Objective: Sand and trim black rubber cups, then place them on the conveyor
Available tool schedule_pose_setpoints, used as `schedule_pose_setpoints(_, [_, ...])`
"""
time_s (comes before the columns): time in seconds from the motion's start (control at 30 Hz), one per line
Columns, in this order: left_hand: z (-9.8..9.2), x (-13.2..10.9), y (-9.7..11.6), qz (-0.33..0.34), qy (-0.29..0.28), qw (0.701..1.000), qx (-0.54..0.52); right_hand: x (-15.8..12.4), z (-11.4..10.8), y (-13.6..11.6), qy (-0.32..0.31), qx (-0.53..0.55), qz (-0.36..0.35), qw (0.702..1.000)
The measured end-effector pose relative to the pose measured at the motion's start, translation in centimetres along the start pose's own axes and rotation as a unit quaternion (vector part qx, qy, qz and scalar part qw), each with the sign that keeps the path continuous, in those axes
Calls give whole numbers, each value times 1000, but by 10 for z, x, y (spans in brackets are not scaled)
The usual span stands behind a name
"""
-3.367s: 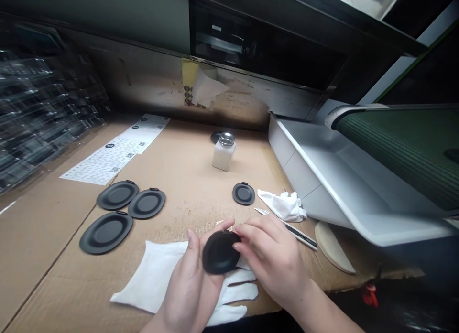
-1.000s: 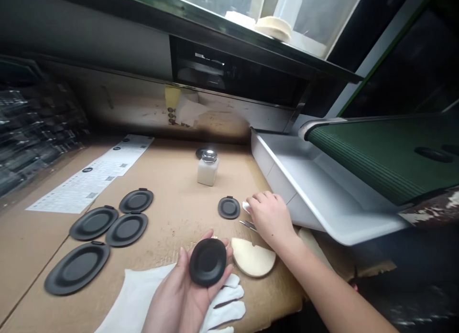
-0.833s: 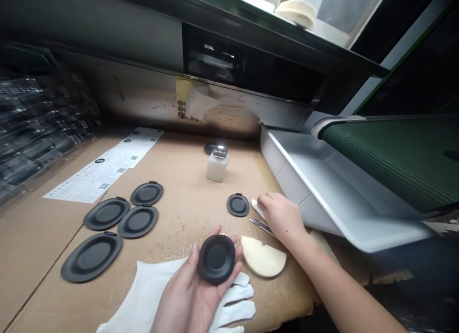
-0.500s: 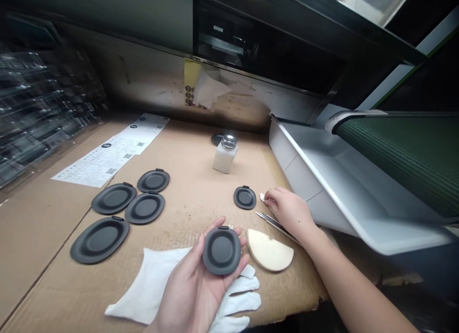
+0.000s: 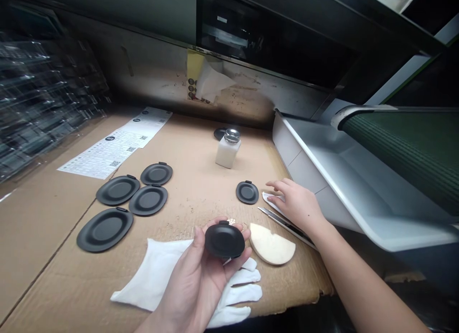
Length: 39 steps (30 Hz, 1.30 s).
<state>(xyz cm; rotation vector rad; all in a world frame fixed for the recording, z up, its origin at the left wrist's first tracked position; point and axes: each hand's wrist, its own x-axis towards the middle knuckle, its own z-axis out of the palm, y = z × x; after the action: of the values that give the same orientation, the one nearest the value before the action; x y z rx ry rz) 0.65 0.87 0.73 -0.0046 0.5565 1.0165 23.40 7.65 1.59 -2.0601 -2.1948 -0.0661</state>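
My left hand (image 5: 201,271) holds a small black rounded lid (image 5: 224,240), with a little tab on its far edge, tilted on the fingers. My right hand (image 5: 299,204) is over a white strip of cloth or paper (image 5: 268,198), its index finger and thumb apart; the strip partly hides under the hand. Just left of it lies another black lid (image 5: 247,192). A slim cutter knife (image 5: 276,218) rests below the right hand, beside a cream half-round pad (image 5: 272,244). Under my left hand is a white glove (image 5: 163,271), partly covered.
Several black lids (image 5: 148,199) lie at left on the cardboard (image 5: 193,180). Behind stand a white bottle with a metal cap (image 5: 228,151) and printed sheets (image 5: 107,151). A grey tray (image 5: 315,180) borders the right side; stacked clear plastic (image 5: 46,94) is at far left.
My right hand has opened from a pinch on a white bit, and more of the white strip shows. The lid in my left hand has tipped to a flatter angle.
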Motion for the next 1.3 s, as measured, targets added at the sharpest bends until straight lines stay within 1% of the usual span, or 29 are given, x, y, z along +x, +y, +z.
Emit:
schedule_pose_setpoints(0.13, [1,0,1,-1,4,1000,3,0,-2,3,-4,-7,-10,1000])
schedule_pose_setpoints(0.23, [2,-1,1,-7,-1,1000,15,-2,-11,-3,21,-8,0,1000])
schedule_pose_setpoints(0.3, [1,0,1,-7,-7,1000,18,-7,-22,-16,47,8,-10,999])
schedule_pose_setpoints(0.33, [1,0,0,-6,-9,1000,20,-10,-27,-25,58,30,-28,997])
schedule_pose_setpoints(0.4, [0,1,-1,-5,-11,1000,25,-16,-34,-48,63,95,-80,990])
schedule_pose_setpoints(0.47, [0,2,-1,-2,-12,999,31,-21,-36,-71,40,157,-132,978])
schedule_pose_setpoints(0.5, [0,2,-2,-1,-16,999,35,-22,-34,-81,20,173,-146,974])
schedule_pose_setpoints(0.6, [2,1,-1,3,-37,998,42,-20,-26,-98,-39,187,-155,969])
schedule_pose_setpoints(0.7, [3,0,0,-5,-39,998,46,-15,-22,-99,-75,179,-155,969])
schedule_pose_setpoints(0.8, [3,-1,0,-9,-27,998,52,-15,-24,-95,-76,135,-168,974])
schedule_pose_setpoints(0.9, [4,0,-2,-3,-18,998,59,-22,-25,-93,-59,93,-182,977])
schedule_pose_setpoints(1.03, [4,0,-4,10,-6,997,75,-31,-22,-92,-21,61,-191,980])
schedule_pose_setpoints(1.13, [5,-1,-5,16,-15,997,74,-32,-19,-91,-34,112,-163,980])
schedule_pose_setpoints(1.23, [7,-2,-4,12,-14,997,73,-25,-20,-88,-86,199,-136,967])
schedule_pose_setpoints(1.3, [8,-3,-3,10,-10,997,81,-20,-20,-88,-115,230,-129,958])
